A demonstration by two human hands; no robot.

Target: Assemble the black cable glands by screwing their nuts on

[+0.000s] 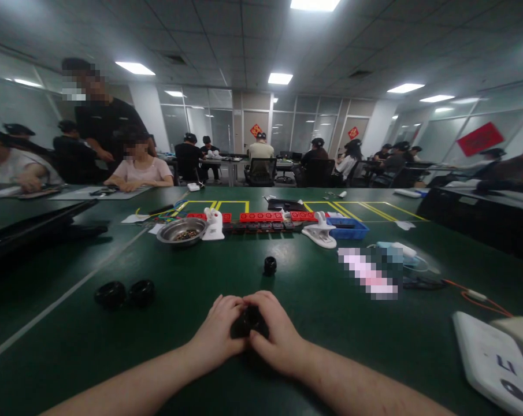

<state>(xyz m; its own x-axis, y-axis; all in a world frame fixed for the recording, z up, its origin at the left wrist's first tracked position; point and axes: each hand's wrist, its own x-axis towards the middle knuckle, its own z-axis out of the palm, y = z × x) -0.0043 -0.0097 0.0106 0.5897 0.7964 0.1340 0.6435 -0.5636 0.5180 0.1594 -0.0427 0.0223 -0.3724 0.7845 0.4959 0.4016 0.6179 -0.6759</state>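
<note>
**Two hands hold one black part**

The left hand [220, 332] and the right hand [275, 335] both grip a small black part [249, 320] between them, low over the green table [330, 312]. Another black piece [270, 265] sits just past the hands. Two black rings [125, 293] lie off to the left.

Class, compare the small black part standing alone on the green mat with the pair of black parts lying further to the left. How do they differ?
The lone black part is small and stands by itself just beyond the hands; the black pair is wider, flatter and lies side by side, touching. The lone part sits near the table's middle, the pair well to the left. Both are black, round and rest untouched on the green mat.
</note>
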